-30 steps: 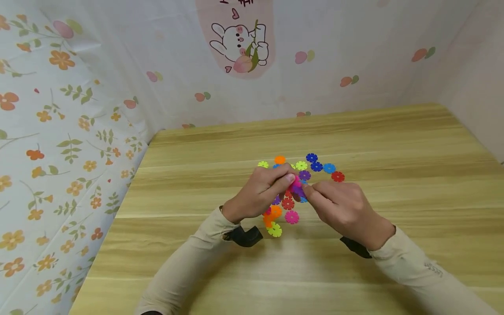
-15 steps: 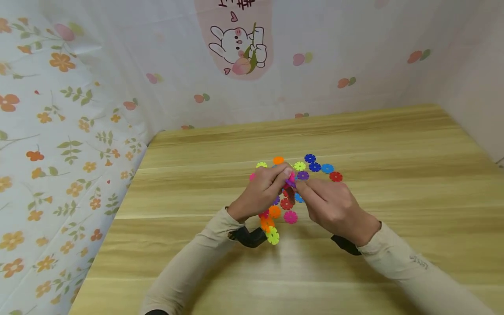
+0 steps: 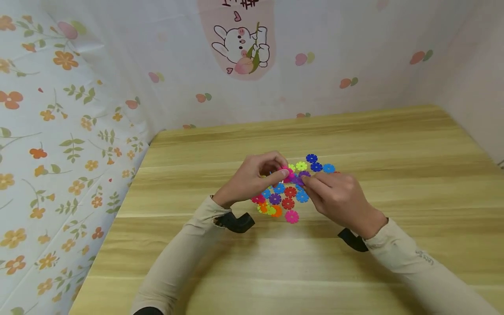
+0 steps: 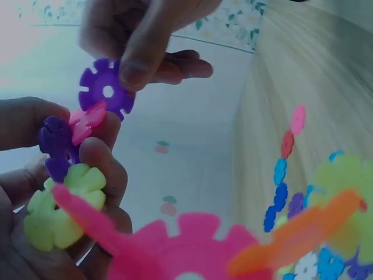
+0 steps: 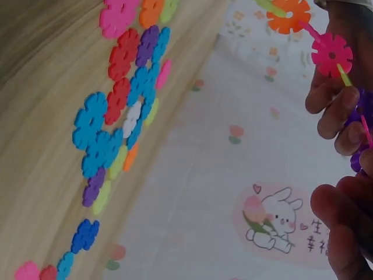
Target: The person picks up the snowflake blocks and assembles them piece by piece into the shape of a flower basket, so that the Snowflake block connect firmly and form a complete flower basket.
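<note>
My left hand [image 3: 252, 177] holds a linked chain of notched plastic flower discs over the table. In the left wrist view its fingers grip the part with a pink disc [image 4: 87, 121], a purple disc [image 4: 57, 146] and a yellow-green disc [image 4: 65, 207]. A larger-looking pink disc [image 4: 180, 248] and an orange disc [image 4: 303, 230] continue the chain toward that camera. My right hand [image 3: 342, 197] pinches a purple disc [image 4: 106, 90] between thumb and finger, its edge meeting the held pink disc. The right wrist view shows the chain's orange disc [image 5: 289, 16] hanging past the left hand.
Loose discs lie on the wooden table [image 3: 197, 175] under and beyond the hands, among them a red disc [image 3: 288, 203], a pink disc [image 3: 292, 216] and a dark blue disc [image 3: 311, 158]. A patterned cloth [image 3: 173, 52] backs the table.
The left hand has shifted slightly left and its fingers have loosened into a wider arch. The hanging chain end has swung up and away from me. The right hand still pinches the purple disc.
</note>
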The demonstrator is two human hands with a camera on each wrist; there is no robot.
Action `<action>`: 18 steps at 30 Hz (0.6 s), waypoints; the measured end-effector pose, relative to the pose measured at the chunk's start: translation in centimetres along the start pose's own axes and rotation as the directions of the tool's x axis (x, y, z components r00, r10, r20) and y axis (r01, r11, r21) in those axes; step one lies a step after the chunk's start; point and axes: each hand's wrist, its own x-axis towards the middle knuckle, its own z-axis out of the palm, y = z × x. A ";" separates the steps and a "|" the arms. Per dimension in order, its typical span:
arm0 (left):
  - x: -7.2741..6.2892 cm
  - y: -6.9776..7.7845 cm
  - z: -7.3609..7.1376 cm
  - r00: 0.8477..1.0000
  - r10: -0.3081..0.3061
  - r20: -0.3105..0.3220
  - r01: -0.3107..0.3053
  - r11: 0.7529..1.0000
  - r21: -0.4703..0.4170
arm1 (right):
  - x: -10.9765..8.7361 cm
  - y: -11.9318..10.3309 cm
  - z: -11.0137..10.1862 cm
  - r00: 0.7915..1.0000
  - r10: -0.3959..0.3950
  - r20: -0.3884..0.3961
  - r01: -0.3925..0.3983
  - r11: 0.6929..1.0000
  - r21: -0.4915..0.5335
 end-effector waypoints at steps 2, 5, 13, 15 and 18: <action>0.1 -0.2 0.0 0.999 -0.026 0.027 0.026 1.000 -0.011 | -0.3 0.1 0.1 0.999 0.028 0.024 -0.028 1.000 0.008; 0.3 -0.5 0.0 0.995 -0.047 0.083 0.049 0.999 -0.018 | -0.7 0.2 0.4 0.994 0.092 0.057 -0.095 0.994 0.047; 0.7 -1.3 0.1 0.996 -0.036 0.080 0.034 0.999 0.031 | -1.3 0.5 1.0 0.976 0.174 0.132 -0.191 0.973 0.129; 0.7 -1.5 0.0 0.996 -0.042 0.073 0.039 0.999 0.031 | -1.5 0.7 1.0 0.957 0.209 0.201 -0.241 0.959 0.151; 0.5 -1.8 -0.3 0.997 -0.060 0.044 0.060 0.998 0.000 | -1.9 1.3 1.1 0.865 0.293 0.408 -0.376 0.916 0.139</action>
